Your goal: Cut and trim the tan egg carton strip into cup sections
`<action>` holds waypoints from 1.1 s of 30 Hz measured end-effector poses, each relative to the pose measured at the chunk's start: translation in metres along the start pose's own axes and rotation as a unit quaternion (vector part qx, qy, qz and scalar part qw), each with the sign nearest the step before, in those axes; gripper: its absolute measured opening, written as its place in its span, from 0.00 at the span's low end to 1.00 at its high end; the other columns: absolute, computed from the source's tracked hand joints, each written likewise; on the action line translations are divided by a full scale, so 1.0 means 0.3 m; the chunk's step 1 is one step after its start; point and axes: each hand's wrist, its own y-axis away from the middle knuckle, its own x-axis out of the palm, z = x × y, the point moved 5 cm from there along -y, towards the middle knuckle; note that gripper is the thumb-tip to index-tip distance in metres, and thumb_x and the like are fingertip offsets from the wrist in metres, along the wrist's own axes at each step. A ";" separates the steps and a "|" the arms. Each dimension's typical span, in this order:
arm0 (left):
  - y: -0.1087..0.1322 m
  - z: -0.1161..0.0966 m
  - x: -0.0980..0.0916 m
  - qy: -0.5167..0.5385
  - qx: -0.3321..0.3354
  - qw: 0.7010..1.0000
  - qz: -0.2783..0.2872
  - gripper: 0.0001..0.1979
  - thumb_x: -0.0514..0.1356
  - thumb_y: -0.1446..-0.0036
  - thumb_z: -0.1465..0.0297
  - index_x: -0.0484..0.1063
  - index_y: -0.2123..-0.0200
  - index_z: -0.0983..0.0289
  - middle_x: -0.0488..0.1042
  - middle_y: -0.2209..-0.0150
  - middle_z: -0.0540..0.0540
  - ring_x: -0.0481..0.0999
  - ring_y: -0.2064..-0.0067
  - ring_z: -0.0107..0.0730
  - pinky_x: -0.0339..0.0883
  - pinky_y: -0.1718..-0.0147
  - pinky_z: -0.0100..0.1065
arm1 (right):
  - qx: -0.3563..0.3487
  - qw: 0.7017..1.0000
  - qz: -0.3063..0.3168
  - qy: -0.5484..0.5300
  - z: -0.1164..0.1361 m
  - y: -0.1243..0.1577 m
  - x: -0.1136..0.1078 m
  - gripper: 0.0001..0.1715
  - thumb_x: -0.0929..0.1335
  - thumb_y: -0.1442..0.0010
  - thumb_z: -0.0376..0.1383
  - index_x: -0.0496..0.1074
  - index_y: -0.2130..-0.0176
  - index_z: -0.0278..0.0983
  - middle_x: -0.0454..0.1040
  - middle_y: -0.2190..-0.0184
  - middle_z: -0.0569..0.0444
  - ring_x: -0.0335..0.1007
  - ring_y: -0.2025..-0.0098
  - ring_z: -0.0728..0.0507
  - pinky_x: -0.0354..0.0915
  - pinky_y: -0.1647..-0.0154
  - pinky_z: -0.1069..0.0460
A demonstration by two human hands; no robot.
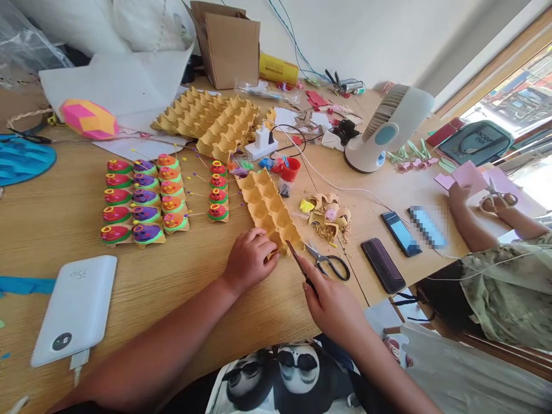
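Note:
My left hand (248, 259) is closed on the near end of a yellow egg-carton strip (269, 208) that lies on the wooden table (60, 213). My right hand (330, 302) grips a pair of scissors (298, 264), whose blade tip touches the strip's near corner. A second pair of scissors (328, 262) with black handles lies on the table just right of the strip. Left of the strip stand rows of small painted carton pieces (144, 198) in red, purple and orange.
A full egg tray (209, 118) sits behind, with a cardboard box (228, 43), a white fan (388, 129), carton scraps (330, 218), two phones (390, 250) and a white power bank (75, 307). Another person's hands (478, 198) cut pink paper at the right.

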 end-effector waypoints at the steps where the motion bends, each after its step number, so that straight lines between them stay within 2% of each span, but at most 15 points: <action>1: 0.001 0.001 0.001 0.004 0.001 1.000 -0.002 0.05 0.62 0.41 0.67 0.78 0.64 0.60 0.80 0.62 0.55 0.72 0.46 0.49 0.67 0.49 0.49 | 0.001 1.000 0.003 0.004 0.004 0.002 -0.005 0.36 0.59 0.30 0.35 0.49 0.27 0.45 0.80 0.51 0.49 0.79 0.59 0.40 0.70 0.63 0.50; 6: 0.007 0.004 0.005 0.019 0.003 1.000 -0.004 0.07 0.62 0.42 0.69 0.78 0.60 0.60 0.81 0.61 0.55 0.72 0.46 0.49 0.66 0.48 0.50 | 0.006 1.000 0.021 0.014 0.021 0.006 -0.027 0.35 0.59 0.30 0.35 0.49 0.27 0.45 0.80 0.52 0.50 0.79 0.58 0.40 0.69 0.62 0.49; 12: 0.006 0.004 0.005 0.034 -0.005 0.999 -0.007 0.06 0.63 0.41 0.66 0.78 0.61 0.60 0.81 0.62 0.55 0.72 0.47 0.49 0.65 0.47 0.51 | 0.016 0.998 0.038 0.044 0.025 -0.001 -0.027 0.36 0.60 0.30 0.36 0.49 0.27 0.44 0.81 0.55 0.51 0.79 0.59 0.40 0.68 0.64 0.50; 22: 0.010 -0.006 0.012 0.049 0.021 0.999 -0.011 0.04 0.62 0.40 0.69 0.78 0.65 0.60 0.79 0.65 0.54 0.72 0.49 0.46 0.65 0.48 0.50 | 0.026 0.996 0.054 0.068 0.025 0.014 -0.037 0.35 0.60 0.30 0.35 0.51 0.27 0.42 0.82 0.59 0.50 0.80 0.61 0.39 0.65 0.68 0.50; 29: 0.004 0.041 0.018 0.041 -0.032 0.998 -0.025 0.06 0.60 0.37 0.70 0.77 0.59 0.60 0.81 0.61 0.55 0.70 0.42 0.49 0.65 0.45 0.51 | 0.013 0.997 0.037 0.064 0.058 -0.052 -0.030 0.35 0.59 0.29 0.37 0.48 0.27 0.43 0.82 0.58 0.51 0.80 0.62 0.40 0.64 0.68 0.51; 33: 0.003 0.051 0.017 0.053 -0.032 0.998 -0.023 0.06 0.60 0.38 0.71 0.78 0.60 0.59 0.81 0.60 0.54 0.68 0.40 0.49 0.64 0.44 0.52 | 0.007 0.996 0.040 0.080 0.070 -0.065 -0.036 0.36 0.58 0.29 0.37 0.46 0.27 0.43 0.82 0.59 0.51 0.80 0.63 0.40 0.63 0.68 0.51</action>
